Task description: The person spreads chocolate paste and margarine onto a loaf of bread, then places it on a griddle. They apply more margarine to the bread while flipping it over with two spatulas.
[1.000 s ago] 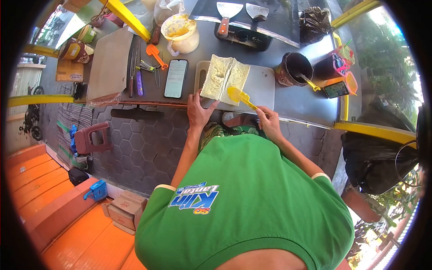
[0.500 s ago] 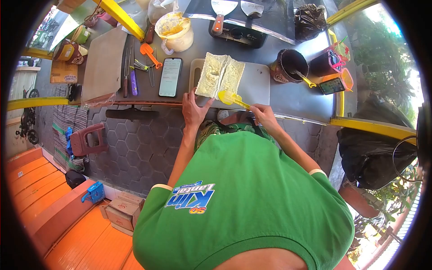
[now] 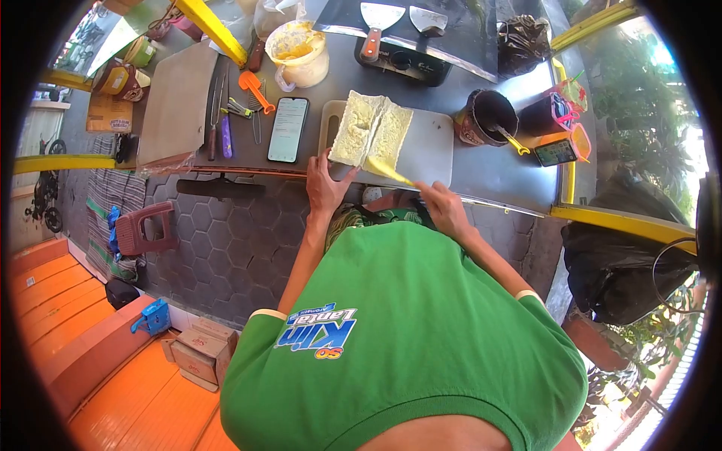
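Note:
Two joined bread slabs (image 3: 371, 131), coated with a pale spread, lie opened out on a light cutting board (image 3: 434, 143). My left hand (image 3: 327, 185) is at the bread's lower left corner, its thumb and fingers closed around that edge. In my right hand (image 3: 444, 207) is the handle of a yellow spatula (image 3: 387, 170). The spatula's blade rests on the near edge of the right slab and looks turned partly on its side. Left of the board lies a phone (image 3: 288, 129) with a lit screen.
A tub of yellow spread (image 3: 298, 56) stands behind the phone. Metal scrapers (image 3: 374, 37) lie on a black griddle at the back. To the right are a dark pot (image 3: 487, 119) and several cups (image 3: 553, 113). Knives and an orange scoop (image 3: 256, 90) lie left.
The yellow spatula has tilted, its blade now narrower in view, and my right hand has shifted slightly down and turned. My left hand stays at the bread's corner.

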`<state>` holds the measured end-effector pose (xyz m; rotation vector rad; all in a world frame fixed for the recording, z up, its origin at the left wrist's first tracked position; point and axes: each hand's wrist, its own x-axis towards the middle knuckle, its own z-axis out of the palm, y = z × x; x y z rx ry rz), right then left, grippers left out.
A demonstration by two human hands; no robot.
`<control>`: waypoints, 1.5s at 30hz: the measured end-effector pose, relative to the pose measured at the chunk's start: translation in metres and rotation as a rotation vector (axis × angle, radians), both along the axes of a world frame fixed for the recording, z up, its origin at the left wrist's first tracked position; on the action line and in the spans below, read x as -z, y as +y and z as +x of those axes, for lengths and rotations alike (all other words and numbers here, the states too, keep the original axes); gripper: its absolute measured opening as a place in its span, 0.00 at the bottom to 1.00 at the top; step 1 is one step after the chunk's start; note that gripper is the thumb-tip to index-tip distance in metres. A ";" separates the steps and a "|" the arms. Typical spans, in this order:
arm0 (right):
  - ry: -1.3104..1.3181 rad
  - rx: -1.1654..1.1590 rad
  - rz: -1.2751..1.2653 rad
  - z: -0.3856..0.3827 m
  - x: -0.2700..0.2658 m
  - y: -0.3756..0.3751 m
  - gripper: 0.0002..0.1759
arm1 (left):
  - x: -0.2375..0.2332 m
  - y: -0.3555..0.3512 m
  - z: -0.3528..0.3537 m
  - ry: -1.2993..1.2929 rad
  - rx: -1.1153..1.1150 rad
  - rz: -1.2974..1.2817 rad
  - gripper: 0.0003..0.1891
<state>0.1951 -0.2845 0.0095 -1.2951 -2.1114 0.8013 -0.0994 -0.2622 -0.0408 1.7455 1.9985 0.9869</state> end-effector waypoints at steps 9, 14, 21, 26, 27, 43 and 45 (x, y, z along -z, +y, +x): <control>-0.020 -0.056 0.034 -0.002 -0.017 0.014 0.15 | 0.000 0.000 -0.001 -0.018 0.007 -0.019 0.38; 0.064 -0.063 -0.064 0.011 -0.020 0.031 0.14 | -0.003 -0.001 0.000 -0.017 0.002 0.010 0.38; -0.221 -0.040 0.108 -0.005 -0.008 0.056 0.17 | -0.004 -0.002 -0.003 0.081 0.010 -0.031 0.40; 0.136 0.016 -0.068 -0.014 -0.070 0.048 0.12 | -0.013 0.018 -0.015 -0.056 0.149 -0.024 0.56; 0.140 0.001 -0.054 -0.025 -0.079 0.061 0.12 | -0.023 0.021 -0.013 -0.102 0.159 -0.094 0.57; 0.309 -0.048 0.058 -0.154 -0.161 0.206 0.16 | -0.014 0.090 -0.020 -0.338 -0.091 -0.423 0.34; 0.431 0.045 0.044 -0.120 -0.101 0.187 0.15 | -0.016 0.097 -0.023 -0.375 -0.071 -0.421 0.33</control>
